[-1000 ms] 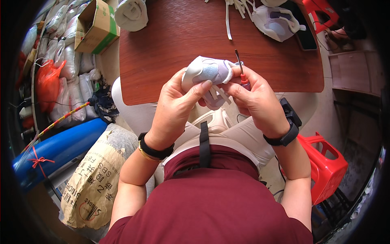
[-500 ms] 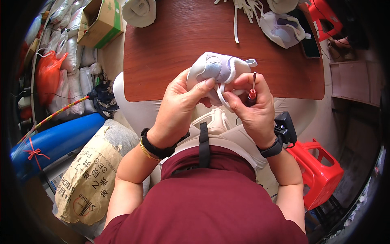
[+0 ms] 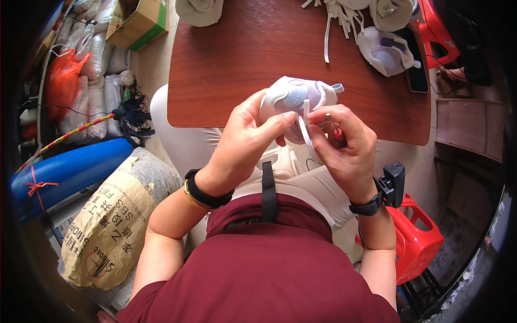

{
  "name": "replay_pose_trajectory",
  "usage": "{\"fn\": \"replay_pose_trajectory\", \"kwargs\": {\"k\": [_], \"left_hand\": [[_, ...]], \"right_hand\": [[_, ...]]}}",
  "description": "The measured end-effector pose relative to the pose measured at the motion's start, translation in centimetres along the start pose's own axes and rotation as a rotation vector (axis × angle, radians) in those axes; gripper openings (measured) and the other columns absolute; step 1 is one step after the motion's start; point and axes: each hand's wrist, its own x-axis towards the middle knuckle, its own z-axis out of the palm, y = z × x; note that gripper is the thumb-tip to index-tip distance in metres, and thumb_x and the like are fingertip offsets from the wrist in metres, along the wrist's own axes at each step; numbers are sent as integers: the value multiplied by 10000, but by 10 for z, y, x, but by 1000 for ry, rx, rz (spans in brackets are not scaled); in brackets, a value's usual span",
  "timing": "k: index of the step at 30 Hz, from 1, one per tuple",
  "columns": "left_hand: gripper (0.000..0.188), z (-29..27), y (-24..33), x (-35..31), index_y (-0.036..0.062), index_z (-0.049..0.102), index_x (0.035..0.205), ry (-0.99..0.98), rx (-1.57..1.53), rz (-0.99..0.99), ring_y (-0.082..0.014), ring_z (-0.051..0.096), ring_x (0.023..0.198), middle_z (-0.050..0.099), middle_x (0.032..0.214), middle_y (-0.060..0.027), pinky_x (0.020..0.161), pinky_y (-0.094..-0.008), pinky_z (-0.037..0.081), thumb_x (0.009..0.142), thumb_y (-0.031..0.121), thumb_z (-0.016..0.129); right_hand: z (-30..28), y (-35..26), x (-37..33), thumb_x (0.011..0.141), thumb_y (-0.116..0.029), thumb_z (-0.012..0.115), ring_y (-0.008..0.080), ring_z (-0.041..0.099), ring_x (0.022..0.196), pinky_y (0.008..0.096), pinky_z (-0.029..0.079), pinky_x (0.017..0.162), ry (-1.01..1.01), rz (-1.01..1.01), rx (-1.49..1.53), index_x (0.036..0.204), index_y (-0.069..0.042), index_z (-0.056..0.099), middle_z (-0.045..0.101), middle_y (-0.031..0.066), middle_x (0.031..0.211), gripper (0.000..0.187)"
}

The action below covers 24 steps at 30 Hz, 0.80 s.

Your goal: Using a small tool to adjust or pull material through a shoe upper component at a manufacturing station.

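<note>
Over the table's near edge, my left hand [image 3: 253, 134] grips a white-and-lilac shoe upper [image 3: 295, 97] by its left side, thumb on top. The upper has a pale blue patch and a small loop at its right end. A flat white strip [image 3: 308, 134] runs along its near side, one end sticking up. My right hand [image 3: 350, 142] is closed, thumb and forefinger at the strip. A small red-handled screwdriver [image 3: 339, 135] is tucked in that hand, mostly hidden by the fingers. Whether the strip passes through the upper cannot be made out.
On the brown table [image 3: 237, 64] lie a bundle of white strips [image 3: 344, 21], another shoe upper [image 3: 383, 51], a dark phone [image 3: 418, 75] and whitish rolls [image 3: 199, 11]. A red stool [image 3: 417, 242] stands at right, a paper-covered sack [image 3: 107, 231] and blue cylinder [image 3: 75, 175] at left.
My right hand has turned and shifted slightly right and down; the screwdriver's shaft no longer points up plainly. The strip's end now stands up above my fingers. The view has shifted a little.
</note>
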Motion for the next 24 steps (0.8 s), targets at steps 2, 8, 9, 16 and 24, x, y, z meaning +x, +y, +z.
{"fn": "replay_pose_trajectory", "kwargs": {"k": [2, 8, 9, 16, 24], "left_hand": [[315, -1, 1, 1, 22, 611, 1179, -7, 40, -13, -36, 579, 765, 666, 936, 15, 647, -214, 472, 938, 204, 702], [326, -2, -6, 2, 23, 620, 1180, 4, 13, -19, -28, 572, 774, 665, 951, 13, 643, -200, 459, 917, 183, 729], [330, -1, -7, 2, 24, 616, 1188, 12, -5, -1, -24, 570, 779, 666, 955, 14, 643, -198, 458, 917, 175, 727], [324, 2, -11, -2, 26, 600, 1210, 31, -62, -17, -44, 589, 821, 670, 996, 6, 658, -210, 468, 922, 135, 697], [350, 1, -9, -2, 15, 587, 1234, -4, -68, -44, -41, 572, 810, 665, 978, 5, 655, -216, 461, 918, 127, 689]], "right_hand": [[-1, -3, 2, 817, 38, 716, 112, 603, 653, 256, 492, 581, -52, -34, -8, 1011, -44, 665, 676, 55, 876, 216], [-9, -4, 5, 830, 29, 706, 113, 614, 677, 256, 499, 594, -132, -72, -54, 1012, -39, 664, 678, 65, 879, 199], [-8, -5, 3, 830, 29, 706, 113, 614, 677, 256, 499, 594, -132, -71, -54, 1012, -39, 664, 678, 65, 879, 199], [7, -5, -1, 840, -23, 724, 51, 513, 645, 227, 446, 579, 53, 111, 67, 1004, -34, 644, 654, 18, 818, 183], [-11, -13, 6, 811, -2, 685, 39, 492, 605, 207, 403, 524, -171, 259, 58, 1021, -39, 599, 644, 17, 807, 230]]}}
